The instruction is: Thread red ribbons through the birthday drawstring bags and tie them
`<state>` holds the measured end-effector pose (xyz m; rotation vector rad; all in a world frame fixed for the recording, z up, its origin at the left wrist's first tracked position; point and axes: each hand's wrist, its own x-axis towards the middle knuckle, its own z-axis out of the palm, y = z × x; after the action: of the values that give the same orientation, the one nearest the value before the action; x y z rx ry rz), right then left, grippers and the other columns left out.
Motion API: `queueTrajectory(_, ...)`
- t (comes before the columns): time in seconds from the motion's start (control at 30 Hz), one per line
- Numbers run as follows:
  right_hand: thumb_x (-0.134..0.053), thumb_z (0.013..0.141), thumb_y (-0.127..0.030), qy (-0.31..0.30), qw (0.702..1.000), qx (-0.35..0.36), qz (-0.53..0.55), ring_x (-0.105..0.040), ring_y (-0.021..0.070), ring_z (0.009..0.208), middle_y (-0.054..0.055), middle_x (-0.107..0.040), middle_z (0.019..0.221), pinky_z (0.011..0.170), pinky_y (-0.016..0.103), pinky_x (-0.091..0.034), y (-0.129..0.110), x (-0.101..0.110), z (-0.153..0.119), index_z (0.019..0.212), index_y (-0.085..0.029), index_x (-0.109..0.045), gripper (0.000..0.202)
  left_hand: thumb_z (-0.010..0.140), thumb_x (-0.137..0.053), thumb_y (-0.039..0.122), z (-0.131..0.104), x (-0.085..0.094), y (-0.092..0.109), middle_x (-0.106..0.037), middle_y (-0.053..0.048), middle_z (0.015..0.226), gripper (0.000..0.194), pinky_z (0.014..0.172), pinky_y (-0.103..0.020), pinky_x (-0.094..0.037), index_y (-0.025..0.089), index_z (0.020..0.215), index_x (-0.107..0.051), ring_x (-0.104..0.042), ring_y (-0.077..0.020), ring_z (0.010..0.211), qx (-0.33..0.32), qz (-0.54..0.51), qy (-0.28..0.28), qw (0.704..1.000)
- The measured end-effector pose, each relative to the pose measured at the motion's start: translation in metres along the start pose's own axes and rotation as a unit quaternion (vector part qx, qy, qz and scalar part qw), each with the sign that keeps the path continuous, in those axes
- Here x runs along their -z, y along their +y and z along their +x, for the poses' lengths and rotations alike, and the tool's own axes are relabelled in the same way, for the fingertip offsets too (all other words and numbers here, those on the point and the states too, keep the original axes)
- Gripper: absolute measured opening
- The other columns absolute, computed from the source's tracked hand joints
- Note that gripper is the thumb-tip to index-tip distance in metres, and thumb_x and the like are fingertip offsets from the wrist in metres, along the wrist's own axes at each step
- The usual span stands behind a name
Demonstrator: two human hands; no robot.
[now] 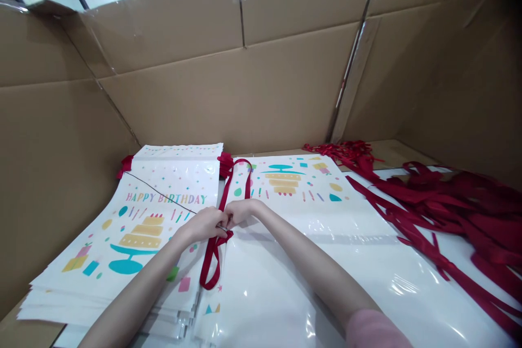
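My left hand is closed around a thin dark wire, which runs up and left across a pile of printed bags. A short metallic end shows by its fingertips. Pressed close beside it, my right hand pinches at a red ribbon along the left edge of a glossy white sheet-like bag. The ribbon makes one loop above the hands and another below. What lies between the fingertips is partly hidden. Under my left forearm, the stacked bags show "Happy Birthday" and a cake.
Many loose red ribbons lie in a tangle on the right, with a smaller bunch behind. Red ribbon bundles stick out beside the left pile. Tall cardboard walls enclose the back and sides.
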<state>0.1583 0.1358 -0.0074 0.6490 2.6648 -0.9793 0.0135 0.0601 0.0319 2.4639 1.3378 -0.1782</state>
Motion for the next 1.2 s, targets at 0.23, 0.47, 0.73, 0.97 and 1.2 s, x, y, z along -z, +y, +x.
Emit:
queueTrajectory(0.23,-0.060,0.072,-0.028,0.000,1.000,0.001,0.012,-0.054,0.0109,0.071,-0.001,-0.064,0.084,0.060,0.017,-0.038,0.009,-0.003,0.004,0.098,-0.018,-0.068,0.029,0.078,-0.052,0.026,-0.007,0.003,-0.007,-0.052,0.003,0.062,0.011,0.056,-0.020,-0.030,0.018,0.075,-0.059,-0.048,-0.0119,0.059,-0.032,-0.102,-0.034,0.994)
queueTrajectory(0.47,-0.058,0.070,-0.022,0.000,1.000,-0.002,0.006,-0.053,0.0115,0.068,0.000,-0.063,0.080,0.057,0.019,-0.038,0.007,-0.003,0.002,0.096,-0.016,-0.069,0.029,0.091,-0.037,0.045,-0.009,0.000,0.003,-0.053,0.001,0.063,0.038,0.056,-0.022,-0.031,0.018,0.072,-0.055,-0.047,-0.0132,0.058,0.001,-0.079,-0.002,0.997)
queueTrajectory(0.73,-0.061,0.075,-0.028,0.000,1.000,-0.001,0.001,-0.055,0.0108,0.072,0.001,-0.064,0.084,0.060,0.017,-0.038,-0.002,0.002,-0.004,0.096,-0.015,-0.069,0.026,0.081,-0.056,0.040,-0.007,-0.015,0.002,-0.061,0.002,0.071,0.025,0.058,-0.022,-0.034,0.018,0.070,-0.055,-0.055,-0.0145,0.066,0.048,-0.120,0.043,0.991)
queueTrajectory(0.97,-0.061,0.076,-0.029,0.006,1.000,-0.006,-0.012,-0.055,0.0114,0.072,0.002,-0.064,0.084,0.059,0.018,-0.039,-0.001,0.001,-0.004,0.097,-0.014,-0.068,0.027,0.081,-0.058,0.032,-0.012,-0.017,0.003,-0.064,0.002,0.079,0.013,0.065,-0.022,-0.039,0.019,0.079,-0.055,-0.058,-0.0150,0.074,0.042,-0.140,0.085,0.986)
queueTrajectory(1.2,-0.059,0.073,-0.023,0.012,1.000,-0.009,-0.025,-0.054,0.0132,0.069,0.003,-0.063,0.081,0.057,0.019,-0.039,-0.003,0.001,-0.005,0.094,-0.012,-0.067,0.025,0.084,-0.054,0.025,-0.014,-0.022,0.009,-0.060,-0.001,0.086,0.012,0.071,-0.023,-0.042,0.019,0.074,-0.053,-0.057,-0.0145,0.079,-0.015,-0.152,0.137,0.979)
